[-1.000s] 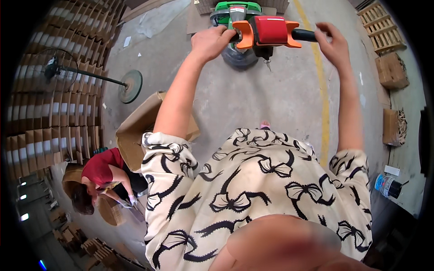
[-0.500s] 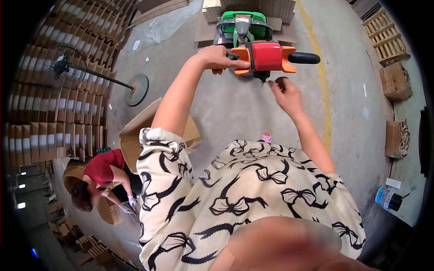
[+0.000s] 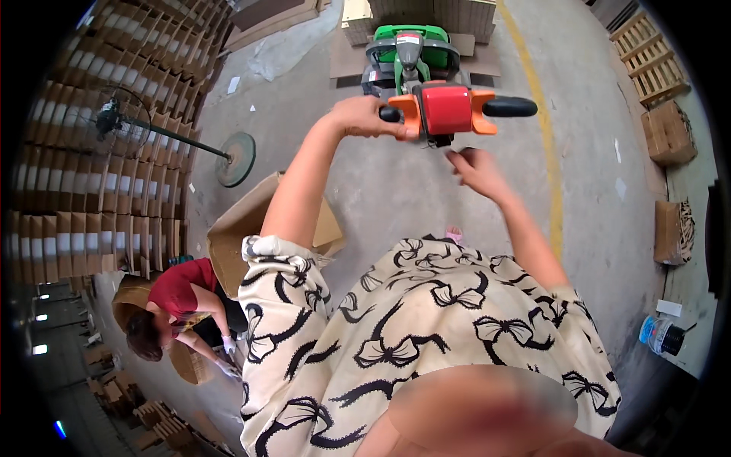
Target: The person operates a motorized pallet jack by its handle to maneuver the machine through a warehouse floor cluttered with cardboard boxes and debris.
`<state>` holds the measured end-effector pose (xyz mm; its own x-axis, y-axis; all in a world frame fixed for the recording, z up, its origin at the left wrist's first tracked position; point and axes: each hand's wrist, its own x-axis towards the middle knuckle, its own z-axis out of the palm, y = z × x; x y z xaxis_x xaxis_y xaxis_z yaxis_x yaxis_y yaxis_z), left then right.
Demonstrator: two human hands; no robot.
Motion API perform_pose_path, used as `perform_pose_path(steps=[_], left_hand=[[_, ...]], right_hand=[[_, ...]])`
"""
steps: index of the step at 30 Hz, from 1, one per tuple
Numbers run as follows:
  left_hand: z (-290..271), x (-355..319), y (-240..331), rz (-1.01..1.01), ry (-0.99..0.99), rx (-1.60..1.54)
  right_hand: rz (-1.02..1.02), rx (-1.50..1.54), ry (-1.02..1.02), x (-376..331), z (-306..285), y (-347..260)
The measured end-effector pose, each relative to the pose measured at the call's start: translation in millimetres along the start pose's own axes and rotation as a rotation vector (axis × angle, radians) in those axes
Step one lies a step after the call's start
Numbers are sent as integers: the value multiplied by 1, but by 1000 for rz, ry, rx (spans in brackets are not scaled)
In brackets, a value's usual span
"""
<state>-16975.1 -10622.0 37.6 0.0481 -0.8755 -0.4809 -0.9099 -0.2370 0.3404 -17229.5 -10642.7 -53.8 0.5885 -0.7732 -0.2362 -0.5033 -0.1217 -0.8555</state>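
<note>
The control head (image 3: 448, 109) of a green powered truck (image 3: 412, 53) stands in front of me, with a red top, orange guards and a black grip on either side. My left hand (image 3: 365, 118) is closed about the left black grip (image 3: 390, 114), its thumb lying along the left orange guard (image 3: 412, 118). Just below the control head, near a small dark part on its lower edge, my right hand (image 3: 480, 171) has its fingers curled and pinched together. Whatever they hold, if anything, is blurred and too small to make out. The right black grip (image 3: 510, 107) is untouched.
A stand fan (image 3: 234, 158) and an open cardboard box (image 3: 244, 228) are at my left, where a co-worker in a red shirt (image 3: 181, 293) bends over. Cardboard stacks (image 3: 114, 152) line the left side. Wooden pallets (image 3: 649, 57), boxes (image 3: 668, 131) and a bucket (image 3: 659, 335) stand at right.
My right hand has dropped slightly away from the underside of the control head, fingers still curled. My left hand stays on its grip. The view has shifted a little.
</note>
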Motion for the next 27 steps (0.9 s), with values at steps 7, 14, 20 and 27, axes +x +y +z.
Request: perform_pose_path(steps=[7,14,20,27], left_hand=[[7,-13,6,-12,39,97],[13,-16,14,-31,78,128],[22,-13,12,-92,70,173],[49,-5,5,-152,113,197]], right_hand=[[-661,-357,454,-6,-128,-19],[-119,-612,-311,37,-129,-59],[-169,-809,-198,43,-109,-43],[-159,-964,-130,44,-91,-20]])
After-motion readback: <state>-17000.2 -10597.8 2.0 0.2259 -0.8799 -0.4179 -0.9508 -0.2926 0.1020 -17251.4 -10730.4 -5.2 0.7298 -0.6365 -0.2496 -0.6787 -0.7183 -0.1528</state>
